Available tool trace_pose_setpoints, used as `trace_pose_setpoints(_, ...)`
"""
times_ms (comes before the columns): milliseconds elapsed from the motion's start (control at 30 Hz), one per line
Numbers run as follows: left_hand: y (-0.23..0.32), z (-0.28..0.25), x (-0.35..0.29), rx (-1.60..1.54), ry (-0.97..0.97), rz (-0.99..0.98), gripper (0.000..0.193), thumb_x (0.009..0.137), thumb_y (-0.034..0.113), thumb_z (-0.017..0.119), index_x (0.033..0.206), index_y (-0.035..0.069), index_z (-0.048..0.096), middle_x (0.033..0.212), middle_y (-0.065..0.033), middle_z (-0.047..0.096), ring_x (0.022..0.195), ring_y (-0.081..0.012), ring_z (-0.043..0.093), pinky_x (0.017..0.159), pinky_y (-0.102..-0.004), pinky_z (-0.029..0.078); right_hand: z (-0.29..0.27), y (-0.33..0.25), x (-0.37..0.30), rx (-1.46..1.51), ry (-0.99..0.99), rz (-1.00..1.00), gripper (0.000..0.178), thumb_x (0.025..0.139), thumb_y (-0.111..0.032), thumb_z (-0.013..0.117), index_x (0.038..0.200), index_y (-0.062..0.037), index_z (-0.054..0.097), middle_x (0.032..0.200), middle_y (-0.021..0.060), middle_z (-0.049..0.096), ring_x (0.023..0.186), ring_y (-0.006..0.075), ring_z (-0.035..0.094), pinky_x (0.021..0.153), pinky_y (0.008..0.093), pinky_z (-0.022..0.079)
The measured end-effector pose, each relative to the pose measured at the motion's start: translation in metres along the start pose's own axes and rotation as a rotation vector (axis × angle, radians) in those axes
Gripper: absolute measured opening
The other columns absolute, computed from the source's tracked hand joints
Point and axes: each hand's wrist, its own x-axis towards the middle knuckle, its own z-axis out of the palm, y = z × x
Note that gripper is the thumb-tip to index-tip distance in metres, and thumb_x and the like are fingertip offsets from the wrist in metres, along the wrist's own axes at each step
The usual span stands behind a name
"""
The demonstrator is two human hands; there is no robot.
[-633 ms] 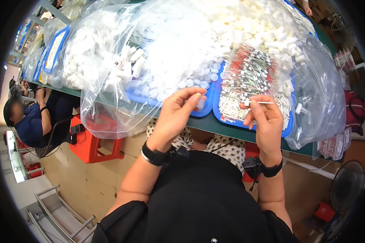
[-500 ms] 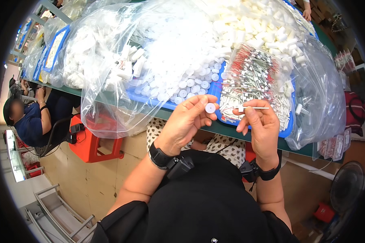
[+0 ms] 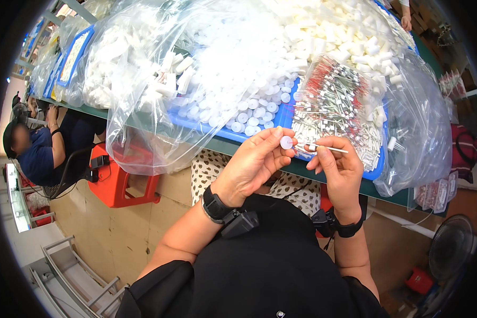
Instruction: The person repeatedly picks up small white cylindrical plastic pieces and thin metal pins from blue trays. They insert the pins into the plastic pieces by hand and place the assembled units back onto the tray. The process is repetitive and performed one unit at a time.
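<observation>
Between the thumb and fingers of my left hand is a small translucent round plastic cap, its disc face showing. My right hand pinches a thin white rod with a small block near one end; that end points left toward the cap, a small gap from it. Just beyond my hands, similar rods with red and white ends lie heaped in a blue tray. More translucent caps are piled to the left of them, in plastic sheeting.
Cream-white cylindrical pieces fill the far side of the green table. Clear plastic bags hang over its front edge. A red stool stands at left near a seated person. A fan is at lower right.
My left hand has moved slightly right with the cap, closer to the rod. The rod in my right hand has tilted, its right end lower.
</observation>
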Motion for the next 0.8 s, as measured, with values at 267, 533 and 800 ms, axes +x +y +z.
trace_pose_setpoints(267,0.0,0.001,-0.001,0.015,-0.011,-0.013,0.027,0.101,0.021,0.055,0.117,0.0,0.058,0.105,-0.0086,0.063,0.088,-0.014,0.063,0.079,-0.0256,0.054,-0.006,0.001,0.003,-0.234,-0.044,-0.242,0.013,0.088,0.001,0.066,0.101,0.0023,0.067,0.092,0.0107,0.071,0.072,0.0146,0.069,0.065,0.0258,0.054)
trace_pose_setpoints(533,0.001,0.001,0.0,0.072,-0.012,0.011,0.026,0.1,0.019,0.058,0.117,0.0,0.06,0.103,-0.0081,0.065,0.089,-0.0146,0.064,0.081,-0.0266,0.054,-0.012,0.001,0.0,-0.296,-0.063,-0.268,0.013,0.084,0.002,0.07,0.097,0.0014,0.069,0.091,0.0111,0.072,0.075,0.0181,0.07,0.067,0.0277,0.055)
trace_pose_setpoints(800,-0.005,0.008,-0.003,0.094,-0.019,-0.012,0.03,0.098,0.018,0.06,0.121,-0.001,0.059,0.102,-0.0068,0.066,0.088,-0.0119,0.064,0.082,-0.0257,0.054,-0.003,-0.002,0.002,-0.433,-0.079,-0.373,0.012,0.081,0.002,0.072,0.093,0.0002,0.069,0.087,0.0114,0.072,0.076,0.0225,0.071,0.066,0.0299,0.054)
